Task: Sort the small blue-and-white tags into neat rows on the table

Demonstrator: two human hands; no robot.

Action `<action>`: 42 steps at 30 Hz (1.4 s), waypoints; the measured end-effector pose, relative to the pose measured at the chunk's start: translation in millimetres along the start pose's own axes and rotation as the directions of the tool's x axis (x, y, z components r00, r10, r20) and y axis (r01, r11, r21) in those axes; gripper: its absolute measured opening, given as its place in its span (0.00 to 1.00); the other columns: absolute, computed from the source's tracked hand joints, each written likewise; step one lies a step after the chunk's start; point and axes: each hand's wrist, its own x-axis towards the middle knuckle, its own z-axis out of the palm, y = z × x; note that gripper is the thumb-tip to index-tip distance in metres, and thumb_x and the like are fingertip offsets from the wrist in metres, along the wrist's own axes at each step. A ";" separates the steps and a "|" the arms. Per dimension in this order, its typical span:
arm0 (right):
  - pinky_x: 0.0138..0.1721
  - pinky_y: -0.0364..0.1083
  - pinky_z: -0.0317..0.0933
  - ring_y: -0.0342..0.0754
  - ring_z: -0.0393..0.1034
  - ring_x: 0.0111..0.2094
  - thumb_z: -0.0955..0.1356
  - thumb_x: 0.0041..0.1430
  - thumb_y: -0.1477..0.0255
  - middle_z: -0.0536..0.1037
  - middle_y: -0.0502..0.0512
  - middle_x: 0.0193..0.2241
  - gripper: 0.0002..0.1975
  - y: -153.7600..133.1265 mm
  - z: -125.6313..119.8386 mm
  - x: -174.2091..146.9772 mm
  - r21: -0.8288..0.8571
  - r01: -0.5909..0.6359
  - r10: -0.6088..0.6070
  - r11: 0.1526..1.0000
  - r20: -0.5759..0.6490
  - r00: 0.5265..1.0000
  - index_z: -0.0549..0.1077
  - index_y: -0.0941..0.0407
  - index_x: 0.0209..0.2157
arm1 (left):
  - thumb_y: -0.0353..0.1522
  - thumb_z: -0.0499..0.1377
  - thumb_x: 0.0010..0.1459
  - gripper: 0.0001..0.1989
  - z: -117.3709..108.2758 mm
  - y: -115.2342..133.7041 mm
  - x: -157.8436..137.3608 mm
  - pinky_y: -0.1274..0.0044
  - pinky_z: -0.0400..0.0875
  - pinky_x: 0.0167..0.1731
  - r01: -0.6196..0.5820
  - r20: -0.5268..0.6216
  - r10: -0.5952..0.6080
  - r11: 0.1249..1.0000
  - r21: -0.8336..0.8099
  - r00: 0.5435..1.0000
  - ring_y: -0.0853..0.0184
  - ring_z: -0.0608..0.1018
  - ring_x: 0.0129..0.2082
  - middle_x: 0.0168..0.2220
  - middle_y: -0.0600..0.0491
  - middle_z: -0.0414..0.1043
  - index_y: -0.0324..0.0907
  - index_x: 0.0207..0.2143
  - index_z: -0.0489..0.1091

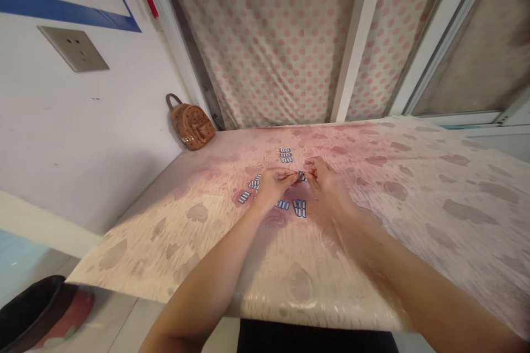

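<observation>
Both hands meet over the table, around a small blue-edged piece (302,176) with pale bars. My left hand (275,183) pinches it from the left with thumb and forefinger. From the right, my right hand (327,181) closes on the same piece, its forefinger raised somewhat. Similar pieces lie flat close by: a short stack of rows (285,155) beyond the hands, a slanted piece (244,197) left of my left hand, and a pair (300,208) below the hands. Another blue-edged piece (282,205) is partly hidden by my left wrist. Their exact kind is too small to tell.
A patterned plastic cloth covers the table (199,253). A small brown backpack (191,126) leans at the back left against the wall. Behind stands a dotted curtain (281,38) in a white frame. On the floor at lower left is a dark-rimmed bin (53,311).
</observation>
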 end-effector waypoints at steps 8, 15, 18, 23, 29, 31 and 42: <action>0.47 0.55 0.64 0.57 0.69 0.47 0.67 0.61 0.68 0.71 0.60 0.46 0.18 1.8 -11.9 4.9 -0.064 0.126 -0.122 0.990 0.055 0.991 0.69 0.53 0.52 | 0.40 0.68 0.50 0.15 -4.2 4.4 0.6 0.78 0.70 0.30 0.061 -0.051 -0.066 0.995 -0.084 0.997 0.69 0.78 0.27 0.29 0.48 0.80 0.37 0.32 0.79; 0.47 0.55 0.63 0.57 0.69 0.45 0.66 0.62 0.70 0.75 0.58 0.43 0.14 4.4 -13.8 7.2 -0.076 0.163 -0.153 0.984 0.117 0.981 0.74 0.51 0.49 | 0.41 0.69 0.49 0.16 -6.5 9.9 -1.2 0.76 0.72 0.35 0.136 -0.046 -0.145 0.978 -0.160 0.988 0.67 0.79 0.30 0.31 0.48 0.80 0.37 0.34 0.79; 0.45 0.53 0.63 0.55 0.70 0.42 0.66 0.62 0.70 0.76 0.57 0.40 0.13 4.8 -12.2 7.5 -0.060 0.148 -0.141 0.987 0.108 0.984 0.75 0.51 0.48 | 0.41 0.69 0.49 0.16 -6.6 9.8 -1.3 0.76 0.72 0.35 0.152 -0.051 -0.163 0.975 -0.164 0.985 0.67 0.79 0.30 0.31 0.47 0.81 0.37 0.34 0.79; 0.43 0.50 0.64 0.51 0.71 0.38 0.67 0.60 0.67 0.77 0.56 0.37 0.13 2.6 -11.6 7.1 0.090 0.004 -0.012 0.996 0.090 0.996 0.74 0.54 0.46 | 0.40 0.70 0.47 0.15 -6.6 11.5 -1.5 0.78 0.71 0.33 0.122 -0.057 -0.135 0.973 -0.196 0.989 0.69 0.78 0.28 0.28 0.49 0.80 0.37 0.33 0.79; 0.36 0.46 0.62 0.47 0.70 0.31 0.64 0.59 0.64 0.77 0.52 0.27 0.11 2.6 -14.3 10.1 0.276 -0.196 0.162 0.941 0.142 0.977 0.74 0.55 0.32 | 0.39 0.70 0.47 0.16 -4.9 6.8 1.3 0.78 0.71 0.33 0.081 -0.053 -0.093 0.978 -0.192 0.994 0.70 0.78 0.28 0.29 0.49 0.79 0.36 0.33 0.79; 0.34 0.45 0.61 0.46 0.69 0.30 0.65 0.59 0.63 0.77 0.51 0.26 0.11 3.6 -14.3 10.7 0.296 -0.205 0.167 0.933 0.149 0.975 0.73 0.55 0.30 | 0.39 0.70 0.47 0.16 -4.3 4.1 2.4 0.78 0.71 0.33 0.085 -0.049 -0.095 0.981 -0.173 0.994 0.69 0.78 0.28 0.29 0.48 0.79 0.36 0.34 0.78; 0.29 0.43 0.57 0.45 0.68 0.25 0.63 0.59 0.67 0.77 0.50 0.23 0.10 19.7 -0.4 0.8 0.060 -0.186 0.175 0.981 0.157 0.972 0.73 0.54 0.28 | 0.33 0.65 0.54 0.06 -8.0 -11.5 5.2 0.78 0.69 0.33 -0.097 -0.051 0.115 0.958 0.270 0.992 0.67 0.78 0.31 0.31 0.50 0.79 0.39 0.32 0.78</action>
